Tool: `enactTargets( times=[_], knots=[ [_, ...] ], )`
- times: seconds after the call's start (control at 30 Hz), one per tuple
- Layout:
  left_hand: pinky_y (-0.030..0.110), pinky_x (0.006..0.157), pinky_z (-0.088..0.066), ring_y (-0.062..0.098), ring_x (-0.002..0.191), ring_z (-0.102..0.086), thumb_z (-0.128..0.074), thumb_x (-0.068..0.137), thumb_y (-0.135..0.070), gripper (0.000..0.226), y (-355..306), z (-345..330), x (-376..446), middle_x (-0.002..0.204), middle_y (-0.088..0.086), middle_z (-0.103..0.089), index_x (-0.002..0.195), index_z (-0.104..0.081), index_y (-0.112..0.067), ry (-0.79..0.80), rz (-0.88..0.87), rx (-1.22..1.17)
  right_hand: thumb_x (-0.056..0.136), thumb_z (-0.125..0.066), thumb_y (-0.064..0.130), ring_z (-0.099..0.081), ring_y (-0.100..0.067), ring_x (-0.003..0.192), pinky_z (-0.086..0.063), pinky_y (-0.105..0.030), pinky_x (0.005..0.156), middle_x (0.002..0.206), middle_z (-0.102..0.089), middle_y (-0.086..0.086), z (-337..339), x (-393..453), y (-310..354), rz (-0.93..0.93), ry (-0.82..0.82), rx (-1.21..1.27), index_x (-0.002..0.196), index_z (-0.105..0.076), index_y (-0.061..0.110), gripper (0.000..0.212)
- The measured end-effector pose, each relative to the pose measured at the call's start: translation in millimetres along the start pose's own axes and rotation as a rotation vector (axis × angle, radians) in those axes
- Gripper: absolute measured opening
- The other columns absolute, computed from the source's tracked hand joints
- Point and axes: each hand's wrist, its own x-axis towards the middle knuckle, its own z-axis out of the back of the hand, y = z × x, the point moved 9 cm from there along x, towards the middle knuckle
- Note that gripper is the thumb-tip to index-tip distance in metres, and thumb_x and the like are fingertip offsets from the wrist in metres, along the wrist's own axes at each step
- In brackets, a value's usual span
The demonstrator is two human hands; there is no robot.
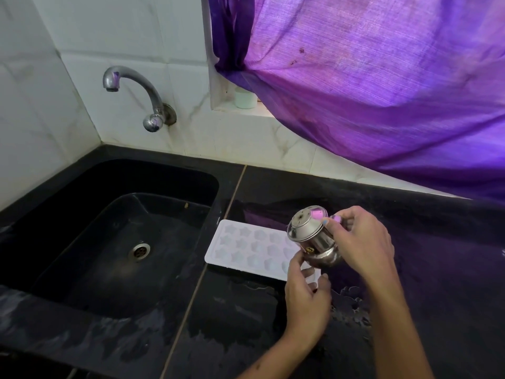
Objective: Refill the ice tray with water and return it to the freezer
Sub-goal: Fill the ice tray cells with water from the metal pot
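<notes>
Lower right of frame: the right hand (360, 242) grips a tilted steel pot (314, 239) over the white star-moulded plastic ice tray (246, 247); the left hand (306, 291) pinches the tray's near edge. Filling appears underway; the freezer trip remains.

The right end of the ice tray (246, 246) is hidden behind a tilted steel pot (311, 236) and the left hand (306, 294). Whether its star-shaped cells hold water cannot be told. The pot's inside cannot be seen. A pale cup (245, 99) on the far sill is half covered by the purple curtain (382, 77), which runs off the right edge.
</notes>
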Motion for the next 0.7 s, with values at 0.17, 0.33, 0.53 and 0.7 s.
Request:
enactTargets(
  times=[0.17,0.33,0.53,0.7],
  knots=[
    [0.019,0.087,-0.049,-0.002,0.105,-0.053,-0.055,0.089,-0.012,0.051,7,9,-1,0.124,-0.009,-0.053,0.135,-0.039,-0.029,-0.002,0.032,0.024,0.088,-0.061,0.043,-0.058,-0.017,0.085,-0.042,-0.032,0.069,0.089,-0.063,0.009,-7,-4,8,0.011,0.006,-0.019,0.088,-0.055,0.031,0.014],
    [0.009,0.075,-0.048,-0.015,0.085,-0.056,-0.055,0.088,-0.010,0.051,12,24,2,0.118,-0.007,-0.056,0.134,-0.042,-0.028,-0.006,0.054,0.011,0.089,-0.060,0.042,-0.056,-0.017,0.084,-0.041,-0.032,0.068,0.087,-0.061,0.009,-19,-10,19,0.012,0.023,-0.047,0.088,-0.055,0.031,0.012],
    [0.007,0.071,-0.047,-0.010,0.077,-0.060,-0.055,0.087,-0.008,0.047,15,37,6,0.112,-0.010,-0.057,0.128,-0.045,-0.029,0.040,0.088,-0.004,0.090,-0.059,0.040,-0.056,-0.021,0.083,-0.039,-0.033,0.068,0.088,-0.060,0.006,-30,-15,34,-0.009,0.019,-0.127,0.089,-0.056,0.027,0.013],
    [0.010,0.078,-0.047,0.001,0.096,-0.060,-0.055,0.088,-0.011,0.047,14,44,10,0.111,-0.016,-0.053,0.128,-0.044,-0.031,0.133,0.114,-0.002,0.091,-0.059,0.038,-0.055,-0.020,0.082,-0.039,-0.033,0.068,0.088,-0.060,0.006,-33,-16,43,-0.033,-0.013,-0.171,0.091,-0.056,0.027,0.012]
  ],
)
